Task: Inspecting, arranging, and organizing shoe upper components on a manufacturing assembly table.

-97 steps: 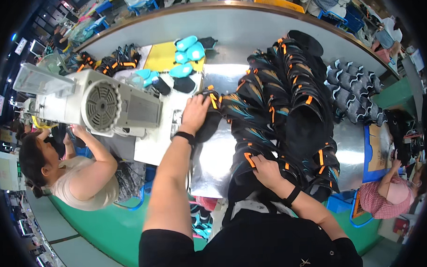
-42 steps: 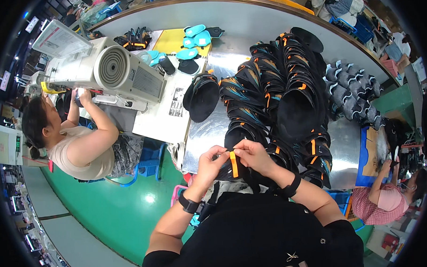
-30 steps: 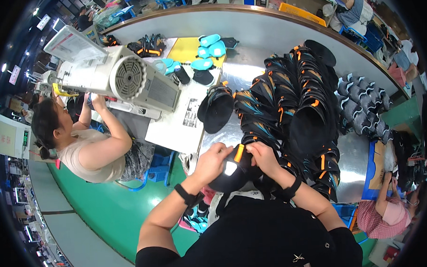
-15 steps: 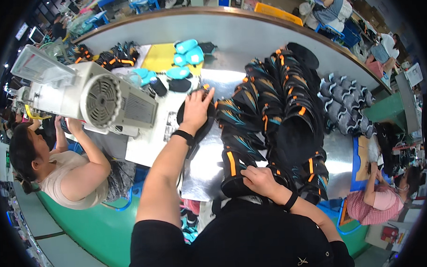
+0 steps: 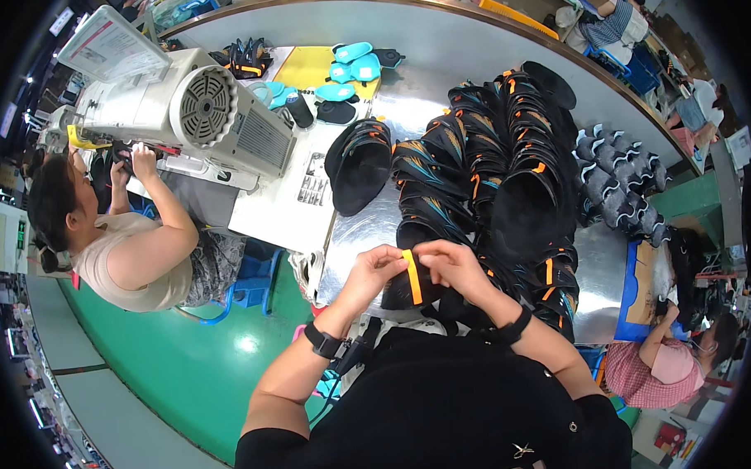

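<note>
In front of my body, a black shoe upper (image 5: 401, 293) with an orange strip (image 5: 414, 281) is held between my two hands. My left hand (image 5: 378, 267) pinches its top edge just left of the strip. On the other side, my right hand (image 5: 455, 266) grips the same edge with bent fingers. Long nested rows of black uppers (image 5: 523, 204) with orange tabs and teal stripes lie just beyond and to the right. A separate small stack of uppers (image 5: 360, 173) rests farther left on the metal tabletop (image 5: 355, 250).
A large sewing machine (image 5: 181, 109) stands at the left, where a co-worker (image 5: 127, 218) sits. Turquoise pieces (image 5: 355, 67) lie on a yellow sheet at the back. Grey fuzzy pieces (image 5: 617, 176) are stacked right of the rows. Another person (image 5: 665, 357) sits at the far right.
My left hand has left the small stack and come back toward my body, onto the upper by my right hand. That upper is now held in both hands. The view has shifted slightly.
</note>
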`<state>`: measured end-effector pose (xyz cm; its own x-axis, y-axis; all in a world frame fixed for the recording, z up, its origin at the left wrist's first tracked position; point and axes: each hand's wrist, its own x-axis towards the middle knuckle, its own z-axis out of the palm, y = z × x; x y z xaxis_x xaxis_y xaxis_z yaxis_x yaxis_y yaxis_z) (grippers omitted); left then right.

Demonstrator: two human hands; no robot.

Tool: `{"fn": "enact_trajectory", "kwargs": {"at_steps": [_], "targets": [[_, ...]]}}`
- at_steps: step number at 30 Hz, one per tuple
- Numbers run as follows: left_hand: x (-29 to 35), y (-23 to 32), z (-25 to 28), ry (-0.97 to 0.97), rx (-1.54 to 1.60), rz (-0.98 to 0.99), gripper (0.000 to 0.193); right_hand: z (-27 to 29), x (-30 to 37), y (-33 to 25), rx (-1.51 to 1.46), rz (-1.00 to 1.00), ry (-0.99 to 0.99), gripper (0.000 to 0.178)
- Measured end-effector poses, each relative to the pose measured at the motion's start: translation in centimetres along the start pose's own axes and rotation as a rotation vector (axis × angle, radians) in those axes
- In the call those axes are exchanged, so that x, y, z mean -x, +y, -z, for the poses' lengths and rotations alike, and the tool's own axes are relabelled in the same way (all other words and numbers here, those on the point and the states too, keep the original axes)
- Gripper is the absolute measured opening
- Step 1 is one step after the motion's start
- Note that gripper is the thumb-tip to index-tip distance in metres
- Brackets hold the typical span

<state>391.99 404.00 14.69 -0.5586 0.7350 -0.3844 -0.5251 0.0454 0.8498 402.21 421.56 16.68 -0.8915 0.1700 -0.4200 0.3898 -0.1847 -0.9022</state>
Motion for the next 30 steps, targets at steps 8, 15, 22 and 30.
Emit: {"fn": "enact_trajectory", "kwargs": {"at_steps": [8, 15, 22, 30], "targets": [[0.9, -1.3, -1.8, 0.308, -1.361, -0.376, 0.029, -2.3, -3.4, 6.7, 0.081, 0.288, 0.120, 0.007], [-0.2, 1.0, 2.2, 0.025, -1.351, -0.524, 0.067, -0.4, -6.2, 0.8, 0.201, 0.049, -0.029, 0.014], [-13.5, 4.6, 6.3, 0.168, -1.855, -0.747, 0.041, 3.0, -9.7, 1.9, 1.475, 0.838, 0.309, 0.021], [-23.1, 4.8, 9.9, 0.216, -2.014, -1.024, 0.045, 4.1, -7.5, 3.4, 1.251, 0.898, 0.144, 0.020]]}}
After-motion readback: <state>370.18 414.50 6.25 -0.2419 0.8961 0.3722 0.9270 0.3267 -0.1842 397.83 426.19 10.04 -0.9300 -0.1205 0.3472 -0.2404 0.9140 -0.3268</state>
